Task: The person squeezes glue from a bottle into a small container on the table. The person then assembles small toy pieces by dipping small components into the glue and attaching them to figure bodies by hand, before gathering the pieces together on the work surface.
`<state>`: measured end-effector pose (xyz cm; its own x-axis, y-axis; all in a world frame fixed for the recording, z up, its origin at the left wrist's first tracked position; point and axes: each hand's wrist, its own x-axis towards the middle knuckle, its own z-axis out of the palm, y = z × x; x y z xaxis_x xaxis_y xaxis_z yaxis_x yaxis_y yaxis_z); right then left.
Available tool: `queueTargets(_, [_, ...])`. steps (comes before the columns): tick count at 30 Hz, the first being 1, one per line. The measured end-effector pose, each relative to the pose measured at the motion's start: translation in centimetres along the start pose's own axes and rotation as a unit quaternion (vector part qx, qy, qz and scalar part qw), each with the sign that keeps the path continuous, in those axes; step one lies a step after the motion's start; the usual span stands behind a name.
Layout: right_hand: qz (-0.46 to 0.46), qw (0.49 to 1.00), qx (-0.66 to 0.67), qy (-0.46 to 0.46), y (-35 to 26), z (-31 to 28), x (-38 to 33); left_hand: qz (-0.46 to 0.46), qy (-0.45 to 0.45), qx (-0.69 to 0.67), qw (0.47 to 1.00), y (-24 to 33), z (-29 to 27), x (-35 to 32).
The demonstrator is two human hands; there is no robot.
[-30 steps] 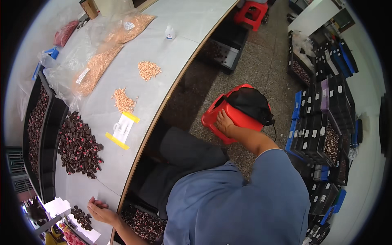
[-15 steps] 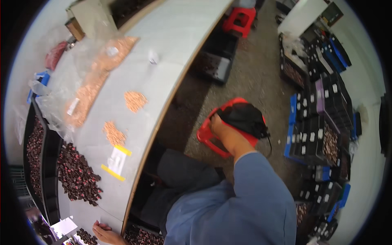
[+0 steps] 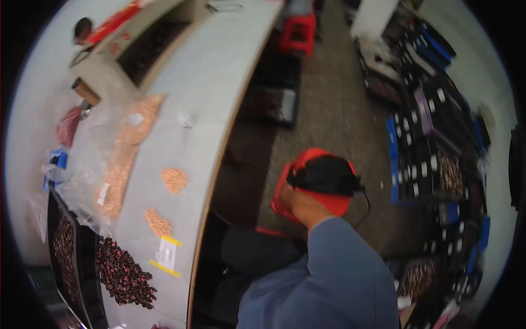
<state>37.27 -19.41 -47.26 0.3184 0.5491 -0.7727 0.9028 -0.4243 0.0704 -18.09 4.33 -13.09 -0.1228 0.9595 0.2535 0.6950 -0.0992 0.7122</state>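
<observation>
My right hand (image 3: 287,194) reaches down to a red plastic stool (image 3: 334,203) on the floor, at the near left end of a black cloth bag (image 3: 324,176) lying on its seat. Its fingers look curled, but blur hides whether they grip the bag or the stool's rim. A thin dark cord hangs from the bag's right end. Of my left hand (image 3: 155,326) only a fingertip shows at the lower edge, by the white table (image 3: 211,93). Nearest to it is a heap of dark brown and pink pieces (image 3: 125,276).
Two small peach-coloured piles (image 3: 175,180) and a taped label (image 3: 166,256) are on the table. A long clear bag of peach pieces (image 3: 125,162) and a black crate (image 3: 90,274) line its far side. Stacked black crates (image 3: 422,159) stand right; another red stool (image 3: 298,33) is farther off.
The view has shifted, so the table's contents sit lower and my left hand has nearly left the picture. My right hand stays at the stool and bag, lower in the picture.
</observation>
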Motion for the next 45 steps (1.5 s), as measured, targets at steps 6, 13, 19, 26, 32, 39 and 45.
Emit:
queueTargets(6, [0.026,0.998,0.012,-0.057,-2.0,3.5,-2.7,0.2,-0.05,0.171,0.964,-1.4,0.9,2.2])
queueTargets(13, [0.055,0.995,0.076,-0.036,-6.5,14.1,1.3,0.228,-0.058,0.166,0.958,0.4,2.5,1.8])
queueTargets(19, [0.075,0.977,-0.199,-0.018,-12.2,3.0,-8.8,0.243,0.026,0.079,0.966,-4.0,0.1,2.2])
queueTargets(26, [-0.136,0.978,-0.15,-0.04,-8.6,7.6,-2.3,0.259,0.053,0.099,0.959,-6.1,1.1,2.6])
queueTargets(32, [-0.1,0.77,0.581,0.243,1.9,-5.8,-19.3,-0.018,0.026,-0.109,0.994,1.0,1.7,0.4])
queueTargets(39, [0.198,0.801,0.554,0.108,21.0,4.3,-15.2,-0.035,0.019,-0.124,0.991,-0.4,1.3,0.7])
queueTargets(45, [0.249,0.675,0.688,-0.09,19.6,5.6,-17.3,-0.017,0.009,-0.134,0.991,-0.9,0.8,0.3])
